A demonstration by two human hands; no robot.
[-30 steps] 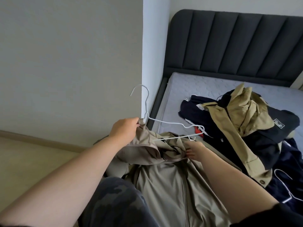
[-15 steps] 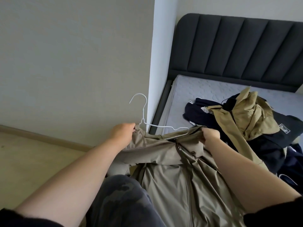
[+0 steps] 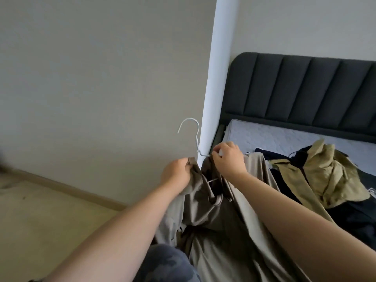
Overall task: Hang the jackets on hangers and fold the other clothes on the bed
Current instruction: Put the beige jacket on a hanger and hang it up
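No readable writing; the white patch (image 3: 371,190) on the dark clothes (image 3: 284,180) at the mattress (image 3: 264,135) right edge is too small to read. Hanger (image 3: 188,119) is upright, hook up and opening left. Taupe jacket (image 3: 213,231) is held above the bed's left edge, long axis running down toward the camera. Left hand (image 3: 177,176) grips collar fabric at the hanger neck. Right hand (image 3: 228,159), fingers curled, pinches the hanger wire. Khaki jacket (image 3: 329,176) lies crumpled on the dark clothes.

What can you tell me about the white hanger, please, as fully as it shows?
The white hanger is thin, wire-like and looks coated. Its open hook stands upright, curling left. Below the neck, one arm runs right into the pinching right hand; a short stretch of wire shows inside the grey-beige jacket, whose collar the left hand grips beside the neck.
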